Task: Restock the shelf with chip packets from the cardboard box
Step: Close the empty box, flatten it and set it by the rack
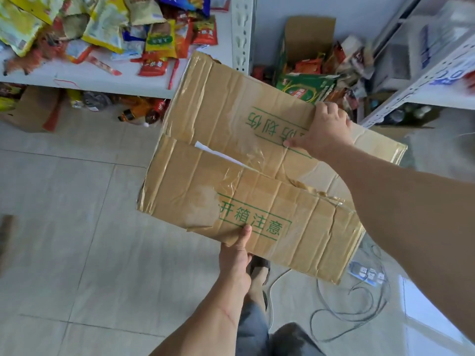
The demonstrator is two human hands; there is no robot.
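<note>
Mid-frame, the creased brown cardboard box with green print hangs above the floor tiles; the left hand pinches its near edge, the right hand grips the far flap — torn tape could give; packets might spill short of the white metal shelf, upper left.

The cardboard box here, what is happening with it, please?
A person holds the cardboard box off the floor with both hands. The left hand grips its near edge and the right hand grips its far edge. The top flaps are folded shut, so nothing inside shows. Many snack packets already lie piled on the shelf to the left.
</note>
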